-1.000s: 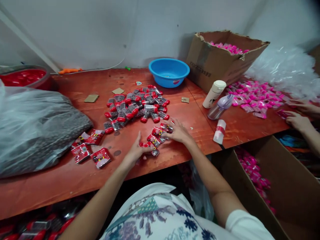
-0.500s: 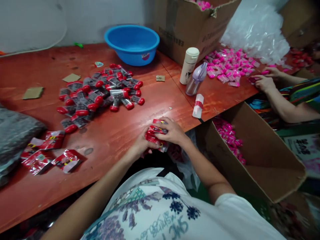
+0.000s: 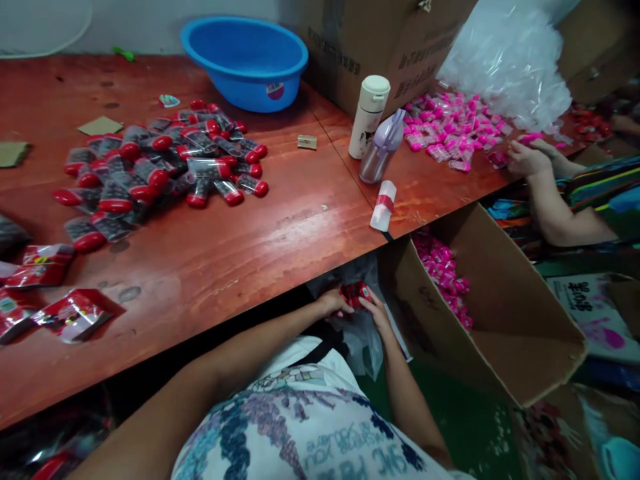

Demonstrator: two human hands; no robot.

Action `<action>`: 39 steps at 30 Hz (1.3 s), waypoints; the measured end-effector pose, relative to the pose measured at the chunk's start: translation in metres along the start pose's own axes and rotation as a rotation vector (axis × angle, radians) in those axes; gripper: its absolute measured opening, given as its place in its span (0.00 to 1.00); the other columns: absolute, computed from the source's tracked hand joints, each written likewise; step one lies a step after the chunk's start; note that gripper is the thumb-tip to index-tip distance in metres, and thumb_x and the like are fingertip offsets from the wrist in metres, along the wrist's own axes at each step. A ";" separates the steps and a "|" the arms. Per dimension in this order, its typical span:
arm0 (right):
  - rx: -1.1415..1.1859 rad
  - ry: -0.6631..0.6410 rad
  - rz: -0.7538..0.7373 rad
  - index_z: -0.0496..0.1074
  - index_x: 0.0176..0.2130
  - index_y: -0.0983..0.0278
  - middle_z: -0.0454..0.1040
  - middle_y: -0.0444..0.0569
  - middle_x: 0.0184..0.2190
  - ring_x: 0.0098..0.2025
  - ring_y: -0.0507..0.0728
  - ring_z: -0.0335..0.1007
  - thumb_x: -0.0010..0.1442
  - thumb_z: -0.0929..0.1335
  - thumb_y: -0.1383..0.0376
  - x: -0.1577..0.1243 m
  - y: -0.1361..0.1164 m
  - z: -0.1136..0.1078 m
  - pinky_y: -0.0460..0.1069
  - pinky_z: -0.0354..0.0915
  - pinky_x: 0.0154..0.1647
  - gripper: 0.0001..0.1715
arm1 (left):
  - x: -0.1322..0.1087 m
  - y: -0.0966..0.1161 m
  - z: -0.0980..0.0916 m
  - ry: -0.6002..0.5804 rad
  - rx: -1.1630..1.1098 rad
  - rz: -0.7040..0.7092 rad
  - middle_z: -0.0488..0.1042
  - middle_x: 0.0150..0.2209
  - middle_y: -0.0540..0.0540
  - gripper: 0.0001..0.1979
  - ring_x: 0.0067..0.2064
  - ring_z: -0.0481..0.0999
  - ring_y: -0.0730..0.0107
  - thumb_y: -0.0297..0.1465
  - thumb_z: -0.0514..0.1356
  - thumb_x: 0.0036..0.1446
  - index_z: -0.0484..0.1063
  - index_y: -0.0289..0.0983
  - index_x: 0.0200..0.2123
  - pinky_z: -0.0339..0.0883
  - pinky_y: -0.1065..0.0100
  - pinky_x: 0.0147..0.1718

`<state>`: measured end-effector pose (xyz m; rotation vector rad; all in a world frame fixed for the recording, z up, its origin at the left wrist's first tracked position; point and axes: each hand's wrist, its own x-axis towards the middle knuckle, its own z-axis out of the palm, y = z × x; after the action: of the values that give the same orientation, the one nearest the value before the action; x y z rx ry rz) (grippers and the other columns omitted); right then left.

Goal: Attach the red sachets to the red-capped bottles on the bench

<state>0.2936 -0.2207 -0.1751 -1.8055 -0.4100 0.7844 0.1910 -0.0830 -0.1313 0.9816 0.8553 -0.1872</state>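
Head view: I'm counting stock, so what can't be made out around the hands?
- Red packets: count hidden by left hand and right hand.
- Plastic bag: contents hidden by hands, mouth under table edge.
- Packet print: too small.

One blue basin (image 3: 245,60), two bottles (image 3: 369,117), two cardboard boxes (image 3: 500,313), four red packets (image 3: 75,313)
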 end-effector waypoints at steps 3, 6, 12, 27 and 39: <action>-0.014 0.006 0.045 0.77 0.37 0.64 0.77 0.52 0.38 0.46 0.63 0.70 0.41 0.72 0.46 -0.003 0.000 -0.001 0.58 0.64 0.49 0.29 | -0.016 0.007 -0.009 -0.011 -0.079 -0.005 0.74 0.20 0.50 0.30 0.17 0.71 0.70 0.22 0.71 0.28 0.72 0.35 0.41 0.59 0.75 0.13; 0.021 -0.112 0.032 0.76 0.34 0.63 0.77 0.51 0.33 0.38 0.60 0.72 0.50 0.68 0.45 -0.020 -0.029 0.010 0.54 0.67 0.42 0.25 | -0.059 0.026 -0.021 -0.123 -0.201 0.092 0.77 0.28 0.43 0.33 0.27 0.78 0.63 0.28 0.72 0.34 0.70 0.35 0.48 0.67 0.71 0.21; 0.266 -0.605 -0.163 0.69 0.48 0.58 0.75 0.48 0.37 0.35 0.57 0.71 0.46 0.74 0.52 -0.066 -0.124 0.099 0.47 0.66 0.29 0.31 | -0.150 0.064 -0.053 0.251 -0.342 0.564 0.77 0.32 0.47 0.31 0.29 0.76 0.69 0.30 0.70 0.41 0.68 0.39 0.51 0.68 0.71 0.28; 0.004 -0.760 -0.524 0.73 0.34 0.61 0.73 0.43 0.29 0.28 0.51 0.67 0.58 0.67 0.61 -0.072 -0.239 0.273 0.44 0.63 0.28 0.07 | -0.251 0.038 -0.176 0.701 -0.848 0.897 0.79 0.32 0.46 0.12 0.36 0.79 0.63 0.29 0.71 0.40 0.76 0.36 0.31 0.73 0.66 0.35; -0.414 -0.778 -1.029 0.72 0.43 0.59 0.75 0.46 0.36 0.38 0.53 0.71 0.62 0.62 0.66 -0.043 -0.247 0.321 0.46 0.66 0.40 0.12 | -0.250 0.028 -0.223 0.854 -0.993 0.812 0.77 0.25 0.49 0.15 0.27 0.78 0.68 0.25 0.72 0.33 0.74 0.32 0.28 0.73 0.68 0.29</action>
<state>0.0653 0.0677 0.0004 -1.2664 -1.9296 0.6200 -0.0852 0.0534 0.0047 0.3448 1.0496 1.3230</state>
